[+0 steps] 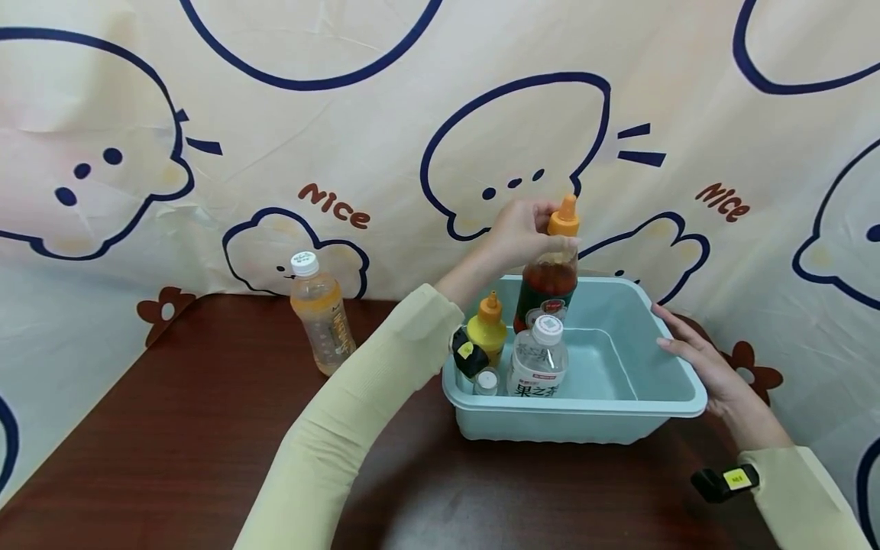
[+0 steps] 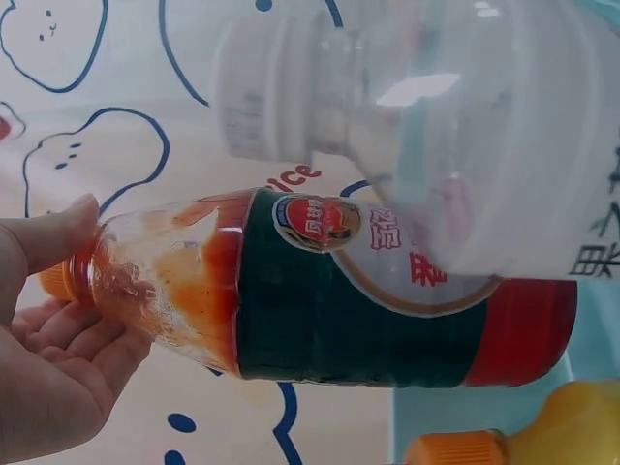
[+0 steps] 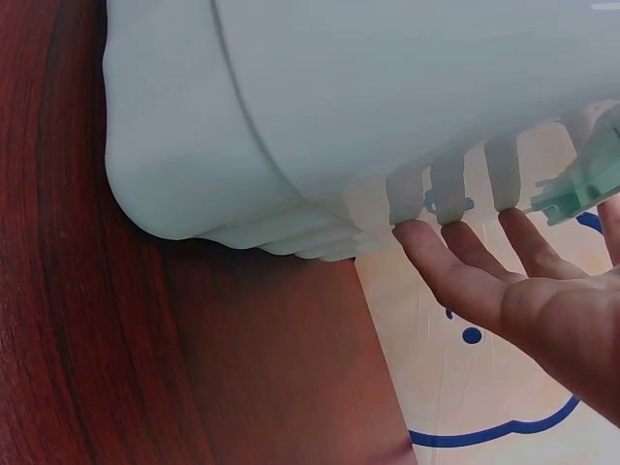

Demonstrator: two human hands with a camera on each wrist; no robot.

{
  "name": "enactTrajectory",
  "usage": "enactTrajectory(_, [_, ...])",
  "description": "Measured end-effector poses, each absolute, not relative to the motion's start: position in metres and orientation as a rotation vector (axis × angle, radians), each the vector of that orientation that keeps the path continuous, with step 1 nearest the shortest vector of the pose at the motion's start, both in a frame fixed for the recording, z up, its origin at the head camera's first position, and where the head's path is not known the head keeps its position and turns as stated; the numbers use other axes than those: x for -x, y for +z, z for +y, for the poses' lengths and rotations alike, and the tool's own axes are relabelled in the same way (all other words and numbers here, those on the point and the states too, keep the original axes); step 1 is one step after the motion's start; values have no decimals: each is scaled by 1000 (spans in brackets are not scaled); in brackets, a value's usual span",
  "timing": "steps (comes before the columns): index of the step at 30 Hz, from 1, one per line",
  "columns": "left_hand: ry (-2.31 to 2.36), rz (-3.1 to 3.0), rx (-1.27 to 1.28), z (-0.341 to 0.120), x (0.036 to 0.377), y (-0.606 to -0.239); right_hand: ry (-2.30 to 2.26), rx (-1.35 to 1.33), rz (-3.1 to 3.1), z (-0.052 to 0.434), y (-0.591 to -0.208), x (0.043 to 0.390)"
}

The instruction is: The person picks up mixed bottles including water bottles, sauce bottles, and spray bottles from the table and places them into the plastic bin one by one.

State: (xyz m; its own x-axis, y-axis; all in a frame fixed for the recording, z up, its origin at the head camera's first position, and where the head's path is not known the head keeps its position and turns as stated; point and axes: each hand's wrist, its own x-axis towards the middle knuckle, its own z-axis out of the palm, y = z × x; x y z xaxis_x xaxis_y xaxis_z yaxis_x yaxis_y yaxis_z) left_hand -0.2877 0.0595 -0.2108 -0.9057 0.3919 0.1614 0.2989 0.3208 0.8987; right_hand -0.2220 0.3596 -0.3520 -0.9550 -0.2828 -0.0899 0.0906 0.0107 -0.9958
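My left hand [image 1: 519, 233] grips the neck of a red sauce bottle [image 1: 548, 286] with an orange nozzle cap, upright in the back of a light blue plastic bin [image 1: 677, 382]. In the left wrist view the fingers [image 2: 58, 329] curl round the bottle's neck, and the sauce bottle [image 2: 368, 291] shows its green label. A clear water bottle [image 1: 538, 359], a yellow squeeze bottle [image 1: 487, 330] and a small shaker [image 1: 485, 381] stand in the bin's left part. My right hand [image 1: 694, 351] rests flat against the bin's right rim, straight fingers [image 3: 465, 271] touching the bin [image 3: 291, 116] ribs.
An orange drink bottle [image 1: 320, 312] with a white cap stands on the dark wooden table [image 1: 172, 428] to the left of the bin. A cartoon-print cloth [image 1: 385, 114] hangs as backdrop right behind the table. The bin's right half holds nothing.
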Motion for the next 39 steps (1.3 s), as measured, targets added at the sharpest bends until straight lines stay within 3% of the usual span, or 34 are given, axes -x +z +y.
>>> enactTrajectory(39, [1263, 2644, -626, 64, 295, -232, -2026, 235, 1997, 362, -353, 223])
